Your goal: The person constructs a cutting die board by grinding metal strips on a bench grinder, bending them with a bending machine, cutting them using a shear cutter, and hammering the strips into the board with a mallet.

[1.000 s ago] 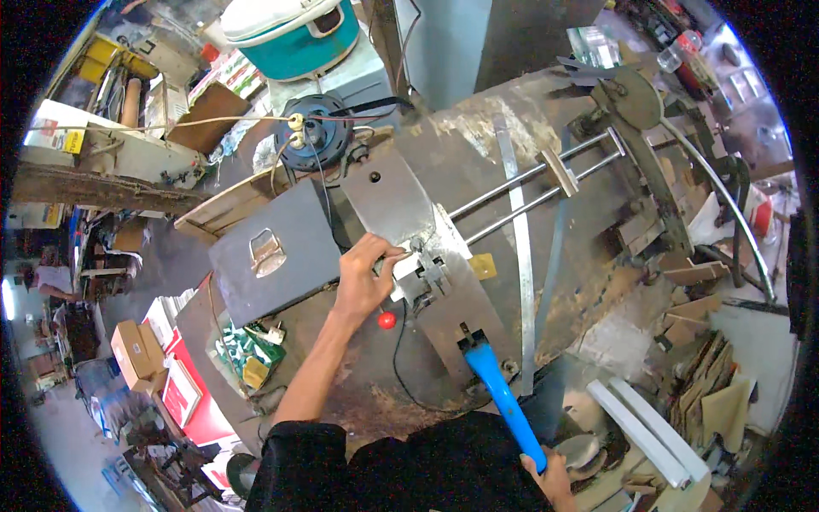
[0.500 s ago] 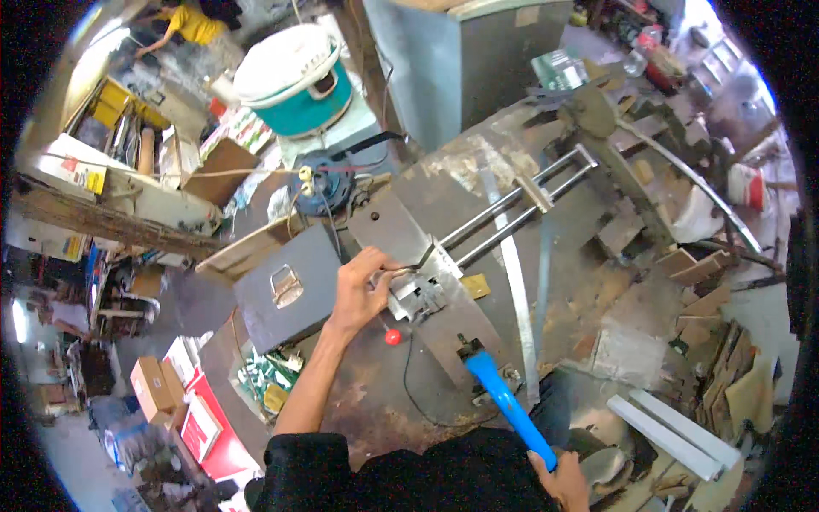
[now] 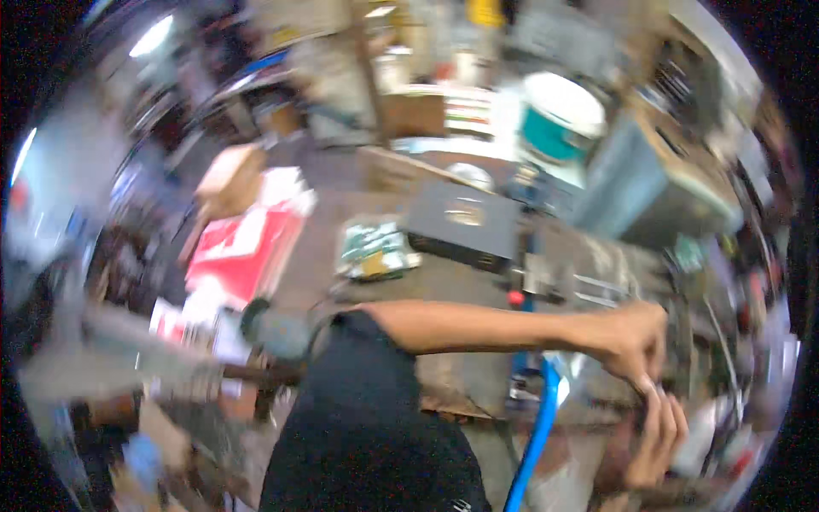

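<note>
My left hand (image 3: 627, 337) reaches across to the right, its fingers closed in a pinch. Its fingertips meet those of my right hand (image 3: 659, 439), which is raised from below with bent fingers pressed together. Motion blur hides whatever small thing is between them. A long blue lever handle (image 3: 537, 439) stands left of my right hand, with no hand on it. Beyond my left forearm is the metal bench fixture (image 3: 536, 275) with a red ball knob (image 3: 515, 298). The two parallel metal rods (image 3: 597, 290) lie to its right.
A dark grey metal box (image 3: 463, 224) sits on the workbench, beside a clear bag of green-and-white pieces (image 3: 375, 250). Farther back stands a teal tub with a white lid (image 3: 559, 119). Red-and-white packages (image 3: 243, 247) and a cardboard box (image 3: 230, 179) lie to the left.
The view has swung left and blurred. My right hand has let go of the blue handle. My left hand has left the fixture and come across to meet my right hand.
</note>
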